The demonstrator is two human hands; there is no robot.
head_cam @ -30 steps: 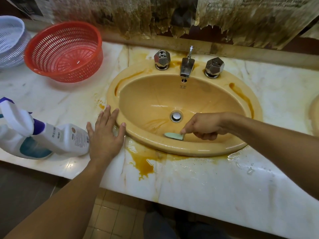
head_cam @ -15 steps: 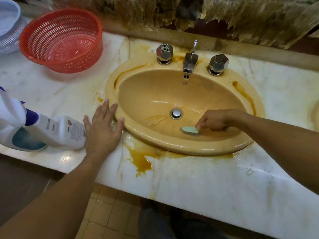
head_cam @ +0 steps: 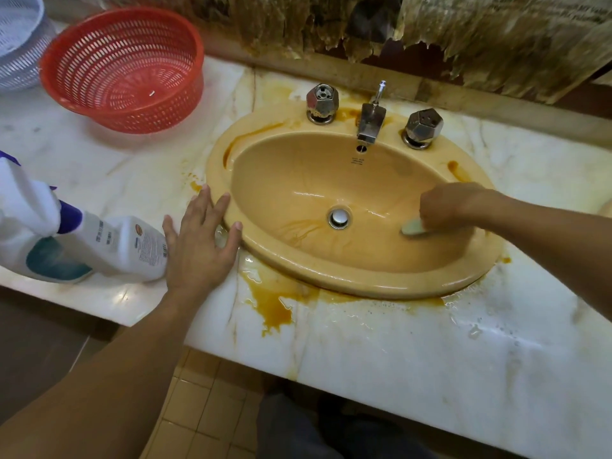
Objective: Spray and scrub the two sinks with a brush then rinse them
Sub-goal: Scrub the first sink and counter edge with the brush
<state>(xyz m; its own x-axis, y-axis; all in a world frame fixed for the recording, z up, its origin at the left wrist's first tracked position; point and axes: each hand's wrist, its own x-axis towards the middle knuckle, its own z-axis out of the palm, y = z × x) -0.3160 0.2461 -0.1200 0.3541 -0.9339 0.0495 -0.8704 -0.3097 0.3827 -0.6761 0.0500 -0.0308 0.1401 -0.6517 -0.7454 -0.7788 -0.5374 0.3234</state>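
Observation:
A yellow oval sink (head_cam: 284,180) with brown rust streaks is set in a white marble counter (head_cam: 397,352). My right hand (head_cam: 447,207) reaches into the bowl from the right and grips a small pale green brush (head_cam: 412,226), whose head presses on the bowl right of the drain (head_cam: 339,217). My left hand (head_cam: 198,246) lies flat with spread fingers on the counter at the sink's left rim. A white spray bottle (head_cam: 109,246) with a purple collar lies on its side just left of that hand. A sliver of a second sink (head_cam: 606,210) shows at the right edge.
A chrome tap (head_cam: 371,120) with two faceted knobs (head_cam: 322,101) (head_cam: 423,127) stands behind the bowl. A red plastic basket (head_cam: 126,67) and a white basket (head_cam: 16,41) sit at the back left. Brown liquid (head_cam: 275,309) pools on the counter before the sink. Peeling paper hangs on the wall.
My right hand has dragged the brush across the bowl's bottom from left of centre to the right of the drain. The left hand has stayed flat by the rim.

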